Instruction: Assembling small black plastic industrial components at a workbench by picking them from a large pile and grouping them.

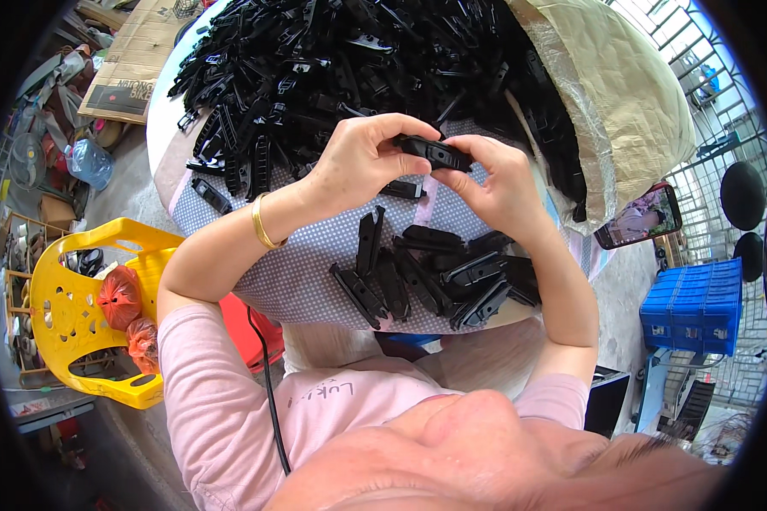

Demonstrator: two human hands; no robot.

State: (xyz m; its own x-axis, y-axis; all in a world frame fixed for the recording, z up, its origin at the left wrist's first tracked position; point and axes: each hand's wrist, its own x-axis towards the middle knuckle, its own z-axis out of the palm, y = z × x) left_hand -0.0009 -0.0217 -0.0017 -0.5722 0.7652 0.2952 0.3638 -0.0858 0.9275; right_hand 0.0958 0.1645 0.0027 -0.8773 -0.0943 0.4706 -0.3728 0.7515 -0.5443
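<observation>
The cloth-covered counter [294, 285] is carrying heaped black parts [315, 81] at its far side. A yellow chair [77, 272] is standing left, a blue crate [690, 307] right. Lettering [132, 88] is showing on cardboard [145, 43] and the pink shirt [222, 400]. Left hand [349, 166] and right hand [504, 187] are gripping one black piece [435, 153] above the counter.

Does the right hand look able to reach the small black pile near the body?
Probably yes: the pile lies mostly uncovered beside the right forearm, though the right hand grips a black piece.
</observation>
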